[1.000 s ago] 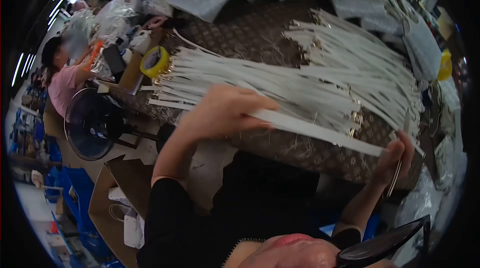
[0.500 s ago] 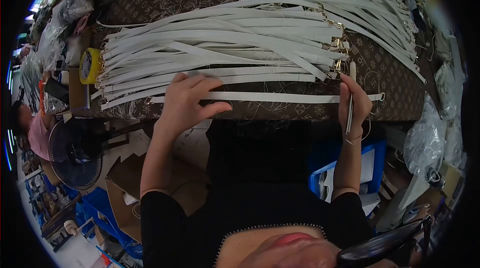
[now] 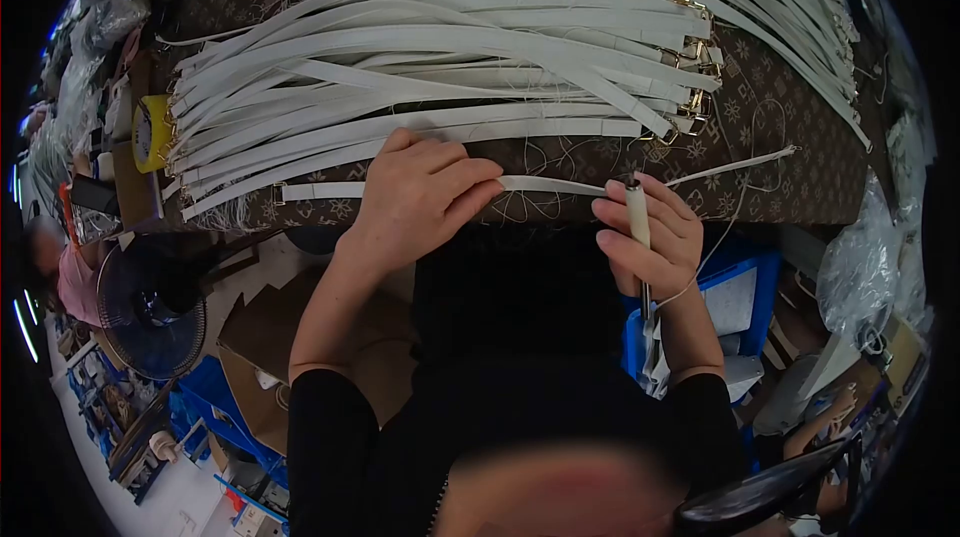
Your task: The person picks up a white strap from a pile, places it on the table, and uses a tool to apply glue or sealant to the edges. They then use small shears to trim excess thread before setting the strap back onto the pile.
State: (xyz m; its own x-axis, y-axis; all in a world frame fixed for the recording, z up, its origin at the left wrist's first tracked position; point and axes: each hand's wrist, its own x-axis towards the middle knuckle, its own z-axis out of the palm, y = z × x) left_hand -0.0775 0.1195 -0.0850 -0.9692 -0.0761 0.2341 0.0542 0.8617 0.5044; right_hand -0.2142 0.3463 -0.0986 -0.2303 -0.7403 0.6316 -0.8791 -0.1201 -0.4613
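A single white strap [image 3: 550,184] with a metal buckle end lies along the near edge of the table. My left hand [image 3: 425,192] is closed over it, thumb and forefinger pinching the strap near its middle. In my right hand [image 3: 655,232] is a slim pen-like tool [image 3: 638,212] with a cream handle and a thin metal shaft pointing down toward me. My right fingertips are also at the strap, whose right end rises at a slant beyond them. Just past my hands lies a thick bundle of white straps [image 3: 430,42] with gold-coloured buckles.
A second pile of straps [image 3: 770,7] lies at the back right of the brown patterned tabletop [image 3: 800,177]. Loose threads are scattered about. A yellow tape roll [image 3: 152,134] stands at left, a fan [image 3: 150,307] below it. A blue bin [image 3: 765,292] and cardboard box [image 3: 250,337] flank me.
My left hand has moved right and closed on the strap. My right hand has come left to the strap with the tool, and the strap's right end has tilted up.
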